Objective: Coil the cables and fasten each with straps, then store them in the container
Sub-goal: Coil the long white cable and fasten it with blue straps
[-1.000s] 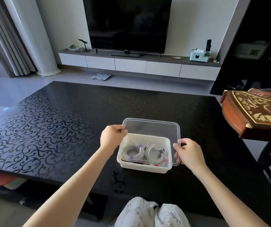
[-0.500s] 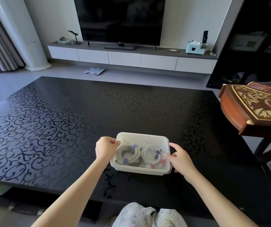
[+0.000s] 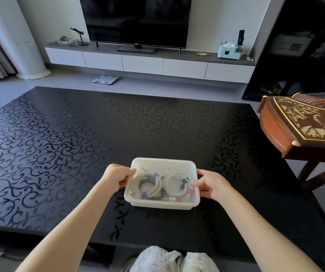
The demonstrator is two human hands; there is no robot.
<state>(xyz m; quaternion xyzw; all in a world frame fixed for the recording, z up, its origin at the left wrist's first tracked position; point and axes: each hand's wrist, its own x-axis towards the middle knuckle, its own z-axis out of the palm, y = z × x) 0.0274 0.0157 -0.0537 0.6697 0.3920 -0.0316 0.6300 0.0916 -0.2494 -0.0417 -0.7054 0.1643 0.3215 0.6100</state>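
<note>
A white plastic container (image 3: 163, 205) sits on the black table near its front edge, with a clear lid lying flat on top. Through the lid I see two coiled white cables: the left coil (image 3: 147, 184) bound with blue straps, the right coil (image 3: 177, 186) bound with red straps. My left hand (image 3: 116, 174) grips the container's left rim, thumb on top of the lid. My right hand (image 3: 211, 184) grips the right rim, fingers curled over the lid's edge.
The black patterned table (image 3: 69, 146) spreads wide to the left and behind the container. A wooden zither (image 3: 303, 126) stands on a frame at the right, past the table's edge. A TV and low cabinet line the far wall.
The clear lid, held raised behind the container a second ago, has come down flat onto it. Both hands have shifted to the container's side rims.
</note>
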